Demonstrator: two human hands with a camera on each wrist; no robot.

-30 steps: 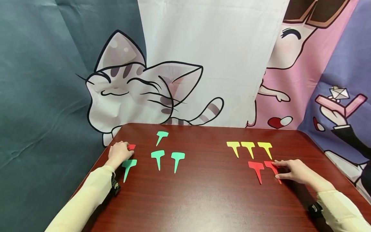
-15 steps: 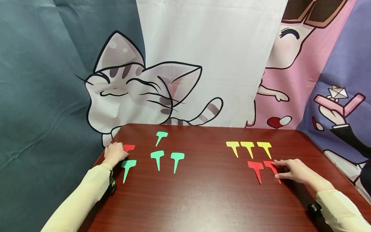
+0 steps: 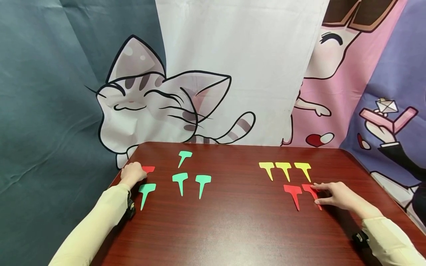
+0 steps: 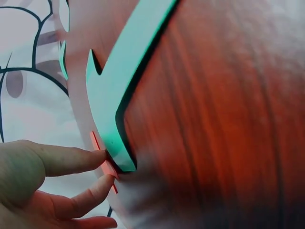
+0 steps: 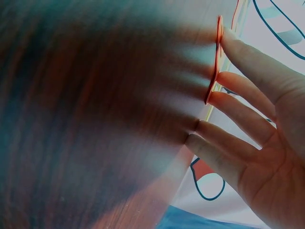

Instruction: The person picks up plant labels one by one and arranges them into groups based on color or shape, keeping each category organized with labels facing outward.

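Observation:
On the left side of the table, my left hand (image 3: 132,173) reaches over a red T-shaped plant label (image 3: 148,169). In the left wrist view, the thumb and a finger pinch this label (image 4: 108,168); its lower part is hidden. A green T-shaped label (image 3: 146,189) lies just nearer than that hand. Across the table, my right hand (image 3: 339,195) has thumb and fingertips at the edges of another red label (image 3: 311,191), which lies on the table. A matching red label (image 3: 293,192) lies left of it.
Three green labels (image 3: 180,178) lie left of centre on the dark wooden table (image 3: 233,225). Three yellow labels (image 3: 283,167) form a row behind the red pair. A cartoon cloth (image 3: 213,96) hangs behind the table's far edge.
My left hand has slid left along its red label, uncovering more of the label's top. The right hand and the other labels keep their places; the view shifts very slightly.

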